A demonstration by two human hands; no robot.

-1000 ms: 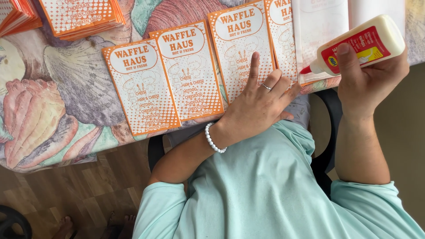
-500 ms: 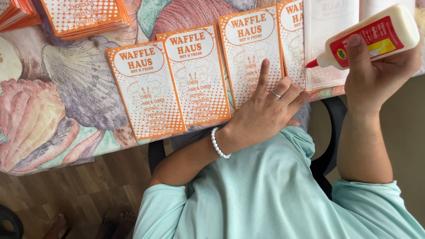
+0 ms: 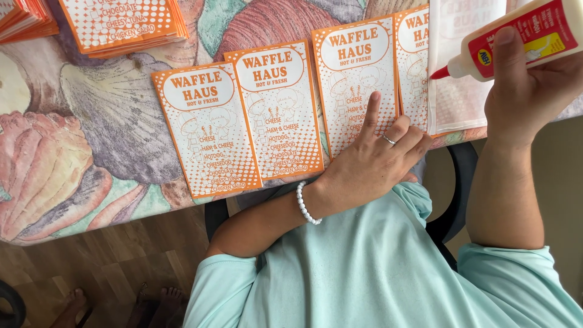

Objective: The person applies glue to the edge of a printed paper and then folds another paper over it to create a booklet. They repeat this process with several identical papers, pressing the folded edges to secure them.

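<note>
Nearest to us is our pale green shirt, with the dark chair showing behind it and the wooden floor at lower left. Our left hand, with a white bead bracelet at the wrist and a ring on one finger, rests at the near edge of the surface, which wears a cloth printed with large shells. The hand lies flat, with no grip on anything, its forefinger stretched out and pressing the third leaflet, an upright rectangular card in orange and white with a rounded title panel on top and a dotted lower half.

To the left of that card lie two more of the same kind: the second leaflet just beside it, and the first leaflet, overlapped at its right edge and tilted slightly. A fourth leaflet peeks out on the right, partly covered by a pale turned-over sheet.

Our right hand is up at the right, its grip closed firmly around a white glue bottle with a red and yellow label, thumb across the label, red nozzle pointing left over the turned-over sheet.

Farthest off, at top left, sits a stack of orange leaflets, with another orange pile in the corner.
</note>
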